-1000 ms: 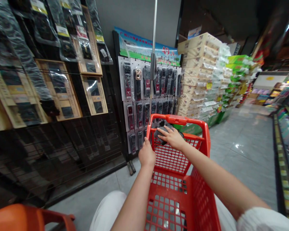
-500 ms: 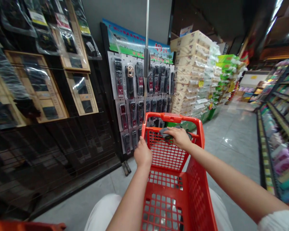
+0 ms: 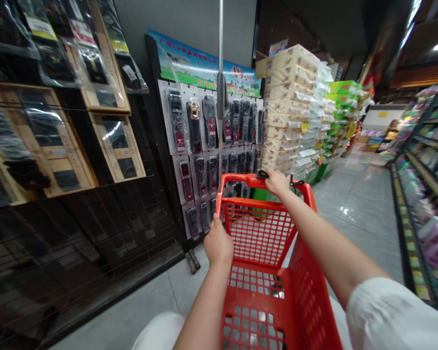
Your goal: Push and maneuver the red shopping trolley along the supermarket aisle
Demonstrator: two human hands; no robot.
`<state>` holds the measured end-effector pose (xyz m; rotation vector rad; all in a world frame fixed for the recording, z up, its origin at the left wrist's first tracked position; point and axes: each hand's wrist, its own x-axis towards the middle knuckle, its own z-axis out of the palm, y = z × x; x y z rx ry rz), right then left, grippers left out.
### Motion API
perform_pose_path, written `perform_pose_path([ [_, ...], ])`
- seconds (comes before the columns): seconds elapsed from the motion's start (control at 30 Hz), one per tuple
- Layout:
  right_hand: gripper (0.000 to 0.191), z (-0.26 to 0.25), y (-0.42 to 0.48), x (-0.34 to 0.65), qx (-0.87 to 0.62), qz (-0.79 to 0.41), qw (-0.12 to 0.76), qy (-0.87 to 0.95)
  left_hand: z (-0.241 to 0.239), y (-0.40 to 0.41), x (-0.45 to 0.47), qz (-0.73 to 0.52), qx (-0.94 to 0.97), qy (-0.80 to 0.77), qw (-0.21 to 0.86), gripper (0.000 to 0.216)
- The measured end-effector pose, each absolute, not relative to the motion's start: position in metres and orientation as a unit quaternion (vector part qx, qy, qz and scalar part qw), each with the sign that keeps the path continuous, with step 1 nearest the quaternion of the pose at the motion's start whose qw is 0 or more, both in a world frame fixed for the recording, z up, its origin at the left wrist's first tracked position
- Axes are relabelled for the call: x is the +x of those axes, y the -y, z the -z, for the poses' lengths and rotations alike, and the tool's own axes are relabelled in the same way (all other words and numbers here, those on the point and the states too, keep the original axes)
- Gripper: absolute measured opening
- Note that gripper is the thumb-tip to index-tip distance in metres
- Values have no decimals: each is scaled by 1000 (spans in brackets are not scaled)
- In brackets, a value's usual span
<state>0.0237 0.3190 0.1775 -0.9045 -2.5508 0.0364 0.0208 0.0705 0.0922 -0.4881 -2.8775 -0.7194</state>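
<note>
A: Looking at what in the head view?
B: At a red cart (image 3: pixel 254 288), close in front, with mesh in its base and upright panel.

A: And the left hand (image 3: pixel 219 247)?
B: On the cart's left edge, just below the handle's left corner. Fingers apparently closed around that edge, partly hidden on the outer side.

A: And the right hand (image 3: pixel 277 184)?
B: At the handle (image 3: pixel 241 178), right of its middle. Fingers bent over a dark thing (image 3: pixel 262 173); too covered to tell how far closed, or whether gripping or only pressing.

A: Where exactly, that dark thing?
B: On top of the handle, under the right hand, peeking out to its left. More black just right of the hand; cannot tell whether part of the same piece.

A: Anything by the left corner?
B: A thin pole (image 3: pixel 221 43), upright, with a grey sleeve partway along it.

A: And farther off?
B: Behind the pole, a rack (image 3: pixel 165 102) of wrapped belts (image 3: pixel 194 131) under a blue-and-green sign (image 3: pixel 200 61). Left of that, framed packs (image 3: pixel 117 146). Right of it, cream boxes (image 3: pixel 286 102) in a tall stack, then green boxes (image 3: pixel 343 88). At far right, across shiny floor (image 3: pixel 353 204), a stocked shelf (image 3: pixel 404 218).
</note>
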Motion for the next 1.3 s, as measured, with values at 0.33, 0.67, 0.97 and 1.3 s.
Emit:
perform_pose_path([
  [0.33, 53, -169, -286, -3, -143, 49, 225, 963, -94, -67, 21, 239, -161, 954, 78, 58],
  [0.67, 70, -157, -344, 68, 15, 107, 188, 976, -93, -63, 20, 261, -177, 946, 73, 55],
  [0.97, 46, -171, -322, 35, -259, 4, 248, 934, -96, -67, 24, 271, -154, 948, 62, 56],
  [1.3, 48, -172, -245, -57, -202, 43, 210, 956, -94, -67, 22, 258, -143, 954, 57, 59],
])
